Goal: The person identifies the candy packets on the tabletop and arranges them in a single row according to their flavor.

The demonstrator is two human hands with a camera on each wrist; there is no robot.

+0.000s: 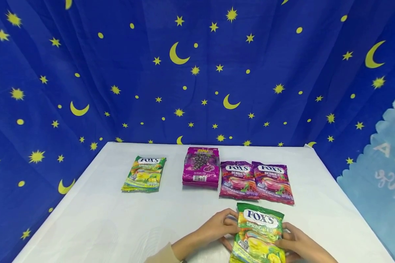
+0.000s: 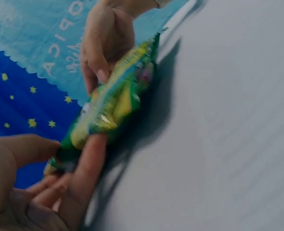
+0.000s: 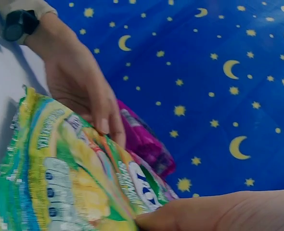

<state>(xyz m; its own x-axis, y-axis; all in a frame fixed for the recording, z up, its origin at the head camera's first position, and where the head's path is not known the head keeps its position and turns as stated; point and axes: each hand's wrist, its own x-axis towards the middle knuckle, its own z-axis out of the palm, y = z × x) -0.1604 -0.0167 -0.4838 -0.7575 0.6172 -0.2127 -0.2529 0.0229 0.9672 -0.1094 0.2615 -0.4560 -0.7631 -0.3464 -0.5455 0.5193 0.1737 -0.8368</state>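
1. The green candy bag is at the near edge of the white counter, about 6 o'clock in the head view, w/ its top end pointing to 12 o'clock.
2. The left hand holds the bag on its 9 o'clock side. Fingers are curled at the bag's edge, thumb on the front.
3. The right hand holds the 3 o'clock side of the bag; its fingers are bent around that edge.
4. In the left wrist view the bag looks lifted at one end, a dark shadow under it on the counter; thumb and fingers of both hands press on its sides.
5. Behind the bag, at 12 o'clock, two purple berry bags lie side by side, touching each other.
6. A stack of pink grape bags is just beside them, at 11 o'clock.
7. Another green bag stack lies well apart, at approx. 10 o'clock.
8. A blue cloth w/ yellow stars and moons hangs behind the counter.
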